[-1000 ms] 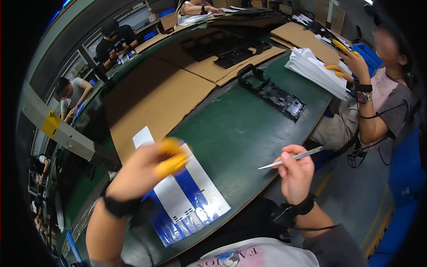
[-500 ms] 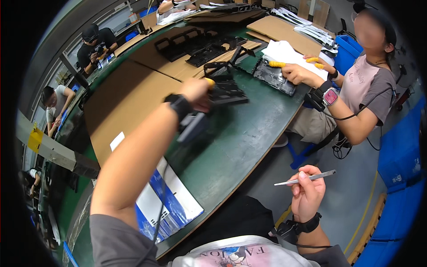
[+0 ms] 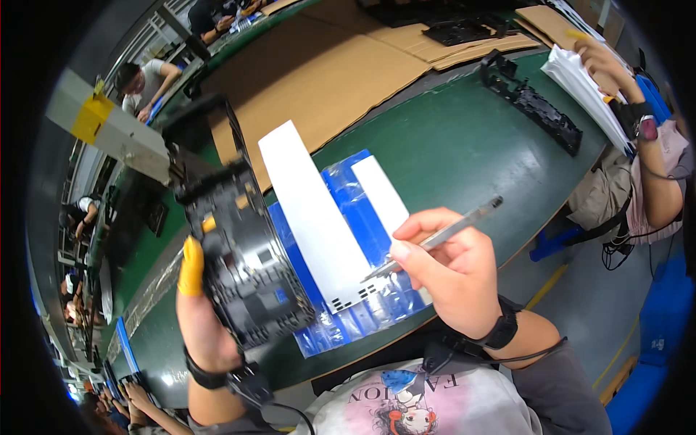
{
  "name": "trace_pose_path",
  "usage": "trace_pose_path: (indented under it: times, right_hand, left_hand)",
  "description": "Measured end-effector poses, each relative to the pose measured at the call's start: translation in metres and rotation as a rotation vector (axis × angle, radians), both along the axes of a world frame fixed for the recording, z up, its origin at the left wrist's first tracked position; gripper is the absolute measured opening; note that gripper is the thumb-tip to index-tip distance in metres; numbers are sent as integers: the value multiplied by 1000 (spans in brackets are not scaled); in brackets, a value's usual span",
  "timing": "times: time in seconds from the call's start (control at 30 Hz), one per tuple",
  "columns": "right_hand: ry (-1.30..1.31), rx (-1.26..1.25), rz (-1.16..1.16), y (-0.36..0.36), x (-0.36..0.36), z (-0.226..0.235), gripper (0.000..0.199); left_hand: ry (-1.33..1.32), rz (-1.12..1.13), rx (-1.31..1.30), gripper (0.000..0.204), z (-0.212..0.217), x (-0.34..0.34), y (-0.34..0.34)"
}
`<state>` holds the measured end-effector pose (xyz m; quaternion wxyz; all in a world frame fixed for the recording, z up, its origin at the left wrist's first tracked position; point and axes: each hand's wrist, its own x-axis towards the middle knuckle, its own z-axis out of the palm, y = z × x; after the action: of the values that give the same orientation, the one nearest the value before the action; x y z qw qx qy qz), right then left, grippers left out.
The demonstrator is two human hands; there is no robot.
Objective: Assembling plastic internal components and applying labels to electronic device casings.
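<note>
Black plastic housing [image 3: 250,264], left fingers [image 3: 191,270] clasping its edge, right fingers [image 3: 419,262] pinched around tweezers [image 3: 467,220]

one pair of tweezers [image 3: 458,224], one held black frame [image 3: 252,255], two white strips [image 3: 310,199], one taped pillar [image 3: 134,143]

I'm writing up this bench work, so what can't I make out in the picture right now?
Head view, left hand: most fingers, hidden behind the black part.
Head view, tweezers in the right hand: whether the tip touches the white sheet, too small to tell.
Head view, co-worker at right: head, cut off by the fisheye rim.
</note>
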<state>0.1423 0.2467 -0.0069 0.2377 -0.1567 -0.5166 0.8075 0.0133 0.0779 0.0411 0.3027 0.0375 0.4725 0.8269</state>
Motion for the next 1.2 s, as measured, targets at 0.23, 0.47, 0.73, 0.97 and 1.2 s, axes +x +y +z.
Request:
trace_pose_path:
  times: [0.23, 0.47, 0.73, 0.97, 1.2]
  right_hand:
    - [-172, 58, 26, -35, -21, -11, 12]
    - [-238, 108, 33, -43, -22, -16, 15]
    - [-211, 195, 26, -46, -22, -21, 14]
    - [-198, 194, 51, -45, -22, -16, 16]
    - [-72, -32, 35, -33, -16, -2, 20]
  left_hand:
    - [47, 298, -55, 36, -39, 19, -49]
    - [187, 346, -14, 33, -36, 25, -65]
    - [63, 312, -48, 37, -41, 25, -46]
    - [14, 294, 12, 38, -42, 22, -43]
    - [-51, 261, 28, 39, -45, 24, -38]
